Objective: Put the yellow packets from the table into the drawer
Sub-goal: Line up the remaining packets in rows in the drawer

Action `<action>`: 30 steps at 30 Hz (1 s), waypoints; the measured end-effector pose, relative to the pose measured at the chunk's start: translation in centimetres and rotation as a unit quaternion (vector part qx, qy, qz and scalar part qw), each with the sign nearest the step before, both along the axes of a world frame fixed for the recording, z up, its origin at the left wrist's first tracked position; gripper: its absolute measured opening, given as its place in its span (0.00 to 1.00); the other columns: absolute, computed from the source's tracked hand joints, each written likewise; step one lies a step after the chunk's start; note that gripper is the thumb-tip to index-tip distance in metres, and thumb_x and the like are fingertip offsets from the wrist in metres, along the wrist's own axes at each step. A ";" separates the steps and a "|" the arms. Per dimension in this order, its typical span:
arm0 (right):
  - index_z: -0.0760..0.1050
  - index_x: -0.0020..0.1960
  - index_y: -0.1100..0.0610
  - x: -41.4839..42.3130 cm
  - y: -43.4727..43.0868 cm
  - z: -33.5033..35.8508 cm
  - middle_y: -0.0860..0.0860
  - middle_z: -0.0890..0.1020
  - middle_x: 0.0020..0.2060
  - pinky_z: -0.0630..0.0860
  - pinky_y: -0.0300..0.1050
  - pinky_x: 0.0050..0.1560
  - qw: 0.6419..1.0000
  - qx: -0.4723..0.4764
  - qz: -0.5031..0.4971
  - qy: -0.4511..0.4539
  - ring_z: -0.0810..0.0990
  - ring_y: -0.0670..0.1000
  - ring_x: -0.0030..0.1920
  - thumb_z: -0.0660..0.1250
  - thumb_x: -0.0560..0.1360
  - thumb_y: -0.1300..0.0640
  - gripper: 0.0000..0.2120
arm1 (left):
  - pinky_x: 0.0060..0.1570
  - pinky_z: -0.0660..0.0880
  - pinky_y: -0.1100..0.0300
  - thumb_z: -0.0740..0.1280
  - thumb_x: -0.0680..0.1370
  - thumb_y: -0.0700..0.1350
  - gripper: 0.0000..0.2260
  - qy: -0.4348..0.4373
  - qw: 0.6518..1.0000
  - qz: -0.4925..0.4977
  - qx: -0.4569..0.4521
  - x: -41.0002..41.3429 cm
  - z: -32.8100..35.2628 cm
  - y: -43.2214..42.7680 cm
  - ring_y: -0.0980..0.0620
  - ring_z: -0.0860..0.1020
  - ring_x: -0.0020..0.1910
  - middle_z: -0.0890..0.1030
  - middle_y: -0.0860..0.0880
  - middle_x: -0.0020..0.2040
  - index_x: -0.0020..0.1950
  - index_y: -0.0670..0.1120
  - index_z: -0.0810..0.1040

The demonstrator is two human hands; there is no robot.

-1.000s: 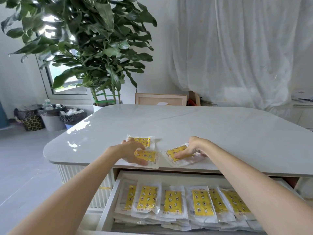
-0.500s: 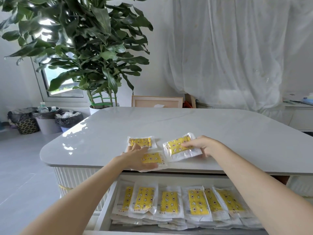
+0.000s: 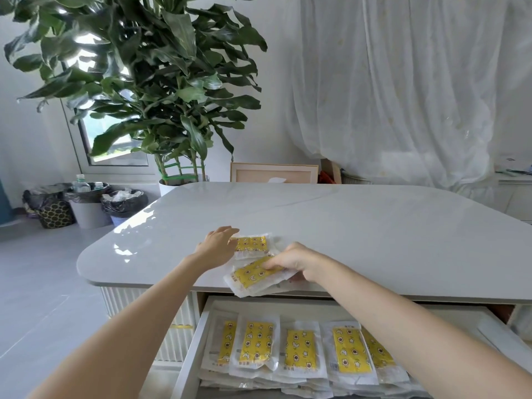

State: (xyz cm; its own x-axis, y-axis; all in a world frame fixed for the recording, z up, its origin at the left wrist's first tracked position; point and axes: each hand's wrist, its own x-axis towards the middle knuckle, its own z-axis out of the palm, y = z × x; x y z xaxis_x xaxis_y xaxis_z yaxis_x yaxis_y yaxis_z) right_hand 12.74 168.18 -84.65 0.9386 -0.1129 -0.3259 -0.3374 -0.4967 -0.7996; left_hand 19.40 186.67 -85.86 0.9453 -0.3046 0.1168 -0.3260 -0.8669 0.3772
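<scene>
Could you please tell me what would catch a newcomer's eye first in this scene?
Probably the rows of clear-wrapped yellow packets filling the open white drawer below the pale stone table. At the table's near edge, the right hand holds a stack of packets; the left hand touches another packet. A large leafy plant rises behind, left.

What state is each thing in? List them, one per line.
Drawer: pulled open, lined with yellow packets.
Packets in drawer: lying flat, overlapping in a row.
Near packets: held by the right hand, overhanging the table edge.
Far packet: flat on the table, left hand touching its end.
Left hand: open, fingers extended.
Right hand: closed on the near packets.
</scene>
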 end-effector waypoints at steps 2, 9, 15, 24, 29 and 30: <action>0.69 0.64 0.62 0.2 0.2 -0.3 0.53 0.76 0.51 0.70 0.38 0.35 1.000 -0.029 0.007 -0.009 0.76 0.48 0.43 0.76 0.68 0.52 0.30 | 0.71 0.59 0.43 0.54 0.82 0.50 0.21 0.012 1.000 -0.005 -0.009 0.4 0.2 -0.7 0.45 0.58 0.75 0.59 0.49 0.77 0.75 0.51 0.61; 0.71 0.46 0.55 1.0 -0.5 -0.1 0.52 0.75 0.55 0.71 0.44 0.51 0.982 -0.174 0.078 0.010 0.73 0.54 0.56 0.75 0.36 0.28 0.47 | 0.70 0.61 0.42 0.59 0.80 0.53 0.28 0.068 0.997 -0.006 0.021 1.3 0.4 -2.2 0.43 0.59 0.74 0.64 0.47 0.74 0.78 0.51 0.52; 0.72 0.52 0.59 0.4 -1.2 0.3 0.49 0.77 0.48 0.75 0.41 0.46 0.984 -0.133 0.114 -0.009 0.76 0.50 0.52 0.79 0.59 0.41 0.32 | 0.68 0.64 0.41 0.63 0.77 0.58 0.35 0.079 0.996 0.030 0.026 0.9 0.3 -2.1 0.41 0.59 0.72 0.63 0.44 0.72 0.78 0.49 0.51; 0.77 0.55 0.61 -1.0 -1.6 0.4 0.51 0.81 0.48 0.75 0.37 0.39 0.995 -0.064 0.073 -0.037 0.79 0.49 0.46 0.82 0.59 0.48 0.31 | 0.56 0.71 0.56 0.72 0.73 0.51 0.28 0.087 0.989 0.098 -0.065 -1.4 1.2 -1.2 0.46 0.72 0.58 0.73 0.44 0.61 0.68 0.42 0.67; 0.75 0.57 0.60 -2.7 -2.8 0.5 0.54 0.81 0.53 0.77 0.42 0.45 0.998 0.000 0.042 -0.057 0.79 0.50 0.51 0.82 0.59 0.52 0.31 | 0.47 0.75 0.55 0.72 0.73 0.45 0.22 0.134 0.974 0.106 -0.150 -3.4 2.2 -0.1 0.47 0.74 0.48 0.73 0.45 0.52 0.63 0.38 0.70; 0.75 0.57 0.60 -3.2 -3.0 0.4 0.54 0.81 0.54 0.79 0.43 0.46 0.998 0.021 0.034 -0.057 0.80 0.50 0.51 0.82 0.60 0.53 0.30 | 0.46 0.76 0.56 0.71 0.74 0.45 0.20 0.144 0.969 0.104 -0.170 -4.0 2.4 -0.1 0.47 0.75 0.48 0.74 0.45 0.51 0.61 0.39 0.71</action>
State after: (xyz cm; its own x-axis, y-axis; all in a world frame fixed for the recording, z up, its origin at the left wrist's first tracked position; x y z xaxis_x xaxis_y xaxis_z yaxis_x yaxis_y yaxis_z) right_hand 9.55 165.15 -84.23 0.9747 -0.0360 -0.2205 -0.2104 -0.4807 -0.8513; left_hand 15.44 186.59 -83.43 0.9904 -0.0937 -0.1014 0.0045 -0.7123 0.7018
